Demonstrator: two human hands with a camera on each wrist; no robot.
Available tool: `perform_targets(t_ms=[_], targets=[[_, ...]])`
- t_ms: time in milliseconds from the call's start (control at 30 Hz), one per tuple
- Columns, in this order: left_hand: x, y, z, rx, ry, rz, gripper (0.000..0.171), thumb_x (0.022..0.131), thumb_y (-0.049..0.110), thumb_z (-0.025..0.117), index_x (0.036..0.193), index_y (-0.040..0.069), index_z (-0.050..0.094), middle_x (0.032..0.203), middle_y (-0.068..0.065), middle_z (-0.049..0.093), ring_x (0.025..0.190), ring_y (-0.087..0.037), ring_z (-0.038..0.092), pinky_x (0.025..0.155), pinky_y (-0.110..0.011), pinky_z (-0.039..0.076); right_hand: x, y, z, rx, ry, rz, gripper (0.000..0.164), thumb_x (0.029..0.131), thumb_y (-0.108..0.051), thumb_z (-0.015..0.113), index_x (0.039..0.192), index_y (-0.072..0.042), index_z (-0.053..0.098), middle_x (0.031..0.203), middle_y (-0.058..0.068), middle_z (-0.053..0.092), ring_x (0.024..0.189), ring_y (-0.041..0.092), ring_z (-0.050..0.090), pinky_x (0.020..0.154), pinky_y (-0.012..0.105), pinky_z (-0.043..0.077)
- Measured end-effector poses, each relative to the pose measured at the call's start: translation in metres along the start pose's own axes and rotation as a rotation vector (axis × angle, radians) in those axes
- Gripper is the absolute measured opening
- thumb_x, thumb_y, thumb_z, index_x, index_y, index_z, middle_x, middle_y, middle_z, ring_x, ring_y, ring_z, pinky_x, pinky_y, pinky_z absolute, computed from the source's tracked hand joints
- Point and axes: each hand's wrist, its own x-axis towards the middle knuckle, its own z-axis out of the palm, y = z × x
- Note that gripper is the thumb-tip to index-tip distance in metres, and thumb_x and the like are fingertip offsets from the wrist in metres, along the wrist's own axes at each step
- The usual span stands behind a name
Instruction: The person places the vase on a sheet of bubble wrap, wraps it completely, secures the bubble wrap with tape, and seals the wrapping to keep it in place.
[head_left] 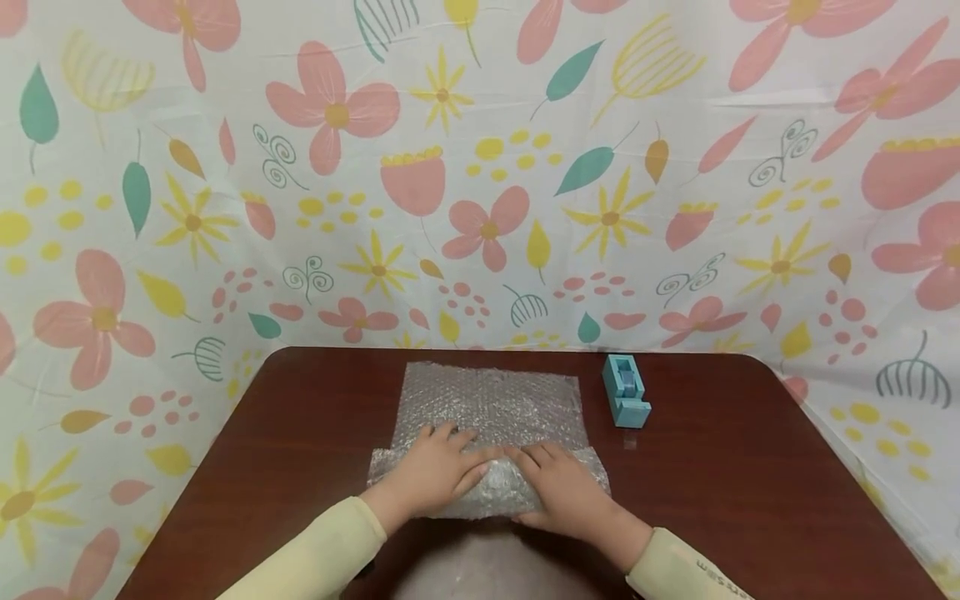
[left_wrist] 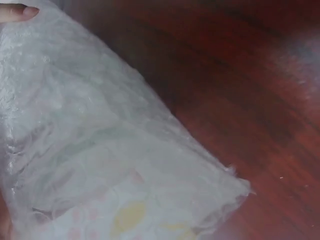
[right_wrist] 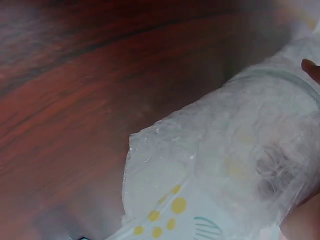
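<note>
A sheet of clear bubble wrap point(head_left: 491, 400) lies on the dark red-brown table, with its near end folded over into a thicker, wider bundle point(head_left: 495, 492). Across the left part of that bundle rests my left hand point(head_left: 437, 468), fingers spread and thumb pointing inward. My right hand point(head_left: 564, 492) presses on the right part, fingers reaching over the top and thumb by the near edge. The fingertips of both hands almost meet in the middle. Both wrist views show the wrap's crinkled film point(left_wrist: 95, 110) close up, with a loose outer corner. Whether anything lies inside cannot be made out.
A light blue tape dispenser point(head_left: 627, 392) stands right of the wrap, with a small clear piece of tape point(head_left: 630, 442) in front of it. Behind the table point(head_left: 720, 467) hangs a white cloth point(head_left: 480, 167) printed with flowers and leaves.
</note>
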Motion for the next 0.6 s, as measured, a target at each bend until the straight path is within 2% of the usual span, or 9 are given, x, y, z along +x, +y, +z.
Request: perform_targets(t_ms=[333, 433, 533, 600], targets=[[0.013, -0.014, -0.005, -0.108, -0.064, 0.009, 0.042, 0.11, 0.045, 0.039, 0.149, 0.04, 0.052, 0.144, -0.007, 0.064, 0.135, -0.033, 0.059, 0.11, -0.056, 0.049, 0.014, 0.008, -0.003, 0.163, -0.079, 0.061, 0.082, 0.075, -0.042, 0.088, 0.143, -0.009, 0.056, 0.122, 0.01, 0.07, 0.114, 0.031, 0.067, 0.087, 0.046, 0.06], [0.014, -0.013, -0.006, -0.048, -0.067, 0.026, 0.044, 0.11, 0.047, 0.037, 0.15, 0.038, 0.051, 0.144, -0.005, 0.064, 0.136, -0.029, 0.06, 0.113, -0.056, 0.046, 0.015, 0.009, -0.005, 0.178, -0.095, 0.068, 0.083, 0.075, -0.041, 0.088, 0.144, -0.009, 0.056, 0.122, 0.012, 0.071, 0.116, 0.035, 0.067, 0.089, 0.049, 0.06], [0.014, -0.01, -0.008, 0.074, -0.039, 0.035, 0.045, 0.109, 0.048, 0.037, 0.15, 0.036, 0.051, 0.144, -0.002, 0.065, 0.138, -0.023, 0.058, 0.116, -0.057, 0.042, 0.016, 0.009, -0.005, 0.181, -0.1, 0.073, 0.084, 0.074, -0.04, 0.088, 0.145, -0.008, 0.056, 0.123, 0.014, 0.07, 0.117, 0.037, 0.066, 0.088, 0.05, 0.06], [0.015, -0.007, -0.009, 0.153, -0.01, 0.019, 0.047, 0.108, 0.05, 0.037, 0.15, 0.034, 0.052, 0.145, 0.0, 0.064, 0.14, -0.021, 0.056, 0.118, -0.058, 0.039, 0.017, 0.009, -0.005, 0.176, -0.102, 0.078, 0.084, 0.073, -0.04, 0.088, 0.144, -0.008, 0.057, 0.123, 0.015, 0.07, 0.117, 0.038, 0.066, 0.087, 0.051, 0.06]])
